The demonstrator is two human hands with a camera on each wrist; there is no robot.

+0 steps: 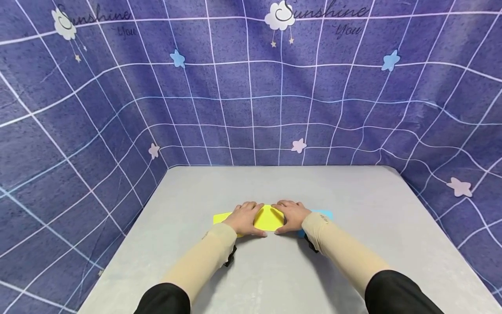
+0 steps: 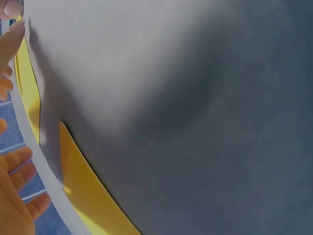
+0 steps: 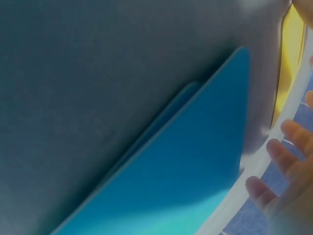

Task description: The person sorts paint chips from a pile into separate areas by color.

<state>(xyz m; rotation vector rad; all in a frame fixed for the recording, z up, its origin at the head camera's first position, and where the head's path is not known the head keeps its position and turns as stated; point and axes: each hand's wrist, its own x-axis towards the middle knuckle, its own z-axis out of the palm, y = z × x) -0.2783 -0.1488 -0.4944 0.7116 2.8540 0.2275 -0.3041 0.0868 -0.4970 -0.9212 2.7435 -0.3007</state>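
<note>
A yellow sheet lies on the table in front of me, between my two hands. My left hand rests at its left side, with the thumb by the near edge and the index finger by the far edge. On the other side, my right hand touches the sheet in a mirrored pose. The other fingers look spread and fairly straight in both wrist views. A second yellow piece lies beneath the left wrist, partly hidden. Under the right wrist are overlapping blue pieces, mostly covered in the head view.
The pale grey table has rounded far corners. A purple-blue curtain with white grid lines and stars hangs behind it and along its sides. Both forearms wear beige sleeves, with black straps under the wrists.
</note>
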